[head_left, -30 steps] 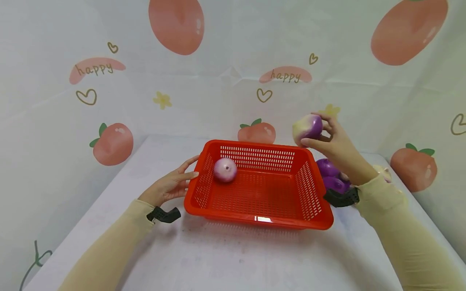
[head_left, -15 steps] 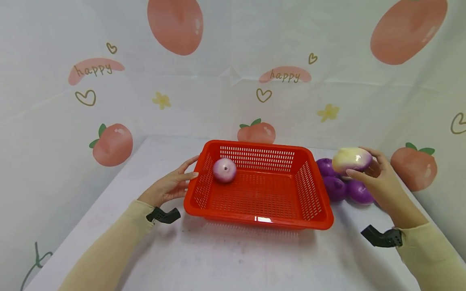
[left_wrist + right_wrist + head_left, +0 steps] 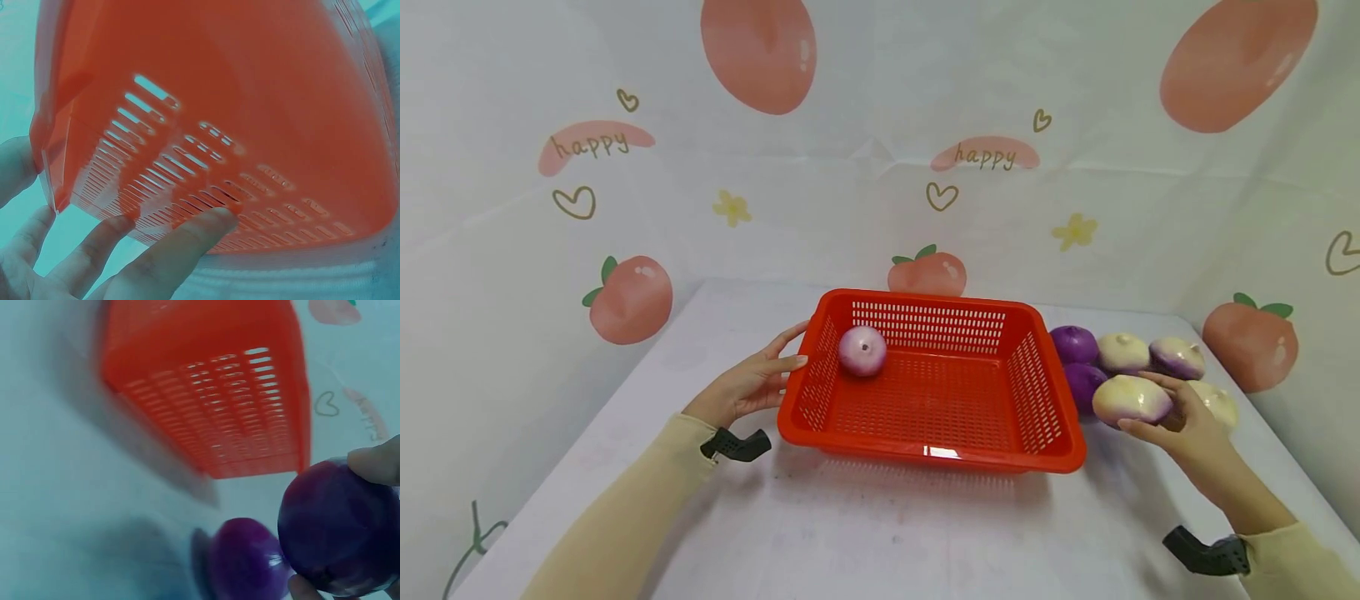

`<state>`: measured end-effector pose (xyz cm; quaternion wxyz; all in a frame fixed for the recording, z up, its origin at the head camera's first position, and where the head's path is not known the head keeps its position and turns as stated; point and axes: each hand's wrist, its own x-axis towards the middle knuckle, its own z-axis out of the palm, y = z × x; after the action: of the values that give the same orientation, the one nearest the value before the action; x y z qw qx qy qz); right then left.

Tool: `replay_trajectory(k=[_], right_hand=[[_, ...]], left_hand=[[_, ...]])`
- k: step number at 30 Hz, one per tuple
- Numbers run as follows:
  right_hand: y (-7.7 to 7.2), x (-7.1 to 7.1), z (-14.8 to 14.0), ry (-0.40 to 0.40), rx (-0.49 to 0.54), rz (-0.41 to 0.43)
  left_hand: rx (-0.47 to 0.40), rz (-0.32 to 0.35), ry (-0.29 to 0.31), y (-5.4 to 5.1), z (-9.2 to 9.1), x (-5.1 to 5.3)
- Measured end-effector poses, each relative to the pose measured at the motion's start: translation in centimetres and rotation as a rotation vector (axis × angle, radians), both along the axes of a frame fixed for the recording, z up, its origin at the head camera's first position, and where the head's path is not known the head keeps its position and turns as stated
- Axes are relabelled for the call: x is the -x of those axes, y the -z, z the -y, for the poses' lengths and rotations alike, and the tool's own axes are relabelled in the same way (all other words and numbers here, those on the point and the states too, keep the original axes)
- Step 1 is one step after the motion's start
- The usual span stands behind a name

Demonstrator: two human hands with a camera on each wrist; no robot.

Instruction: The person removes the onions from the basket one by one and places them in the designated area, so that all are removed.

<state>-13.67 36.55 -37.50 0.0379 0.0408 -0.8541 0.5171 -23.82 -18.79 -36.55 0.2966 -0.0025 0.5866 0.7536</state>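
My left hand (image 3: 747,387) holds the left side of the red plastic basket (image 3: 925,462). Its thumb lies at the rim, and its other fingers (image 3: 181,250) touch the slotted outer wall. Inside the basket, near the left end, rests one purple-and-white onion (image 3: 862,351). To the right of the basket, my right hand (image 3: 1183,425) grips a cream-and-purple onion (image 3: 1127,400) between thumb and fingers. In the right wrist view the dark underside of this held onion (image 3: 337,528) shows, close to a purple onion (image 3: 245,559).
Beside the basket's right end lie several onions: purple ones (image 3: 1073,344) near the basket, pale ones (image 3: 1122,352) farther right. The held onion and right hand hide part of this group. A white printed backdrop (image 3: 820,208) stands behind the white table (image 3: 880,542).
My right hand has carried its onion from over the basket's back right corner, rightward and down to the group of onions. My left hand and the basket stay in place.
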Motion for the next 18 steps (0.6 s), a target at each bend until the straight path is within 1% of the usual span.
replay_trajectory(k=[5, 7, 14, 18], right_hand=[[1.1, -0.8, 0.6, 0.033, -0.127, 0.055], [1.4, -1.0, 0.9, 0.031, -0.145, 0.058], [2.4, -1.3, 1.8, -0.030, -0.097, 0.043], [2.9, -1.2, 2.0, -0.031, -0.132, 0.079]], left_hand=[[0.001, -0.005, 0.010, 0.1, 0.0, 0.0], [0.005, -0.006, 0.009, 0.0, 0.1, 0.0], [0.036, -0.001, -0.007, -0.1, 0.0, -0.1], [0.028, -0.005, -0.003, -0.1, 0.0, -0.1]])
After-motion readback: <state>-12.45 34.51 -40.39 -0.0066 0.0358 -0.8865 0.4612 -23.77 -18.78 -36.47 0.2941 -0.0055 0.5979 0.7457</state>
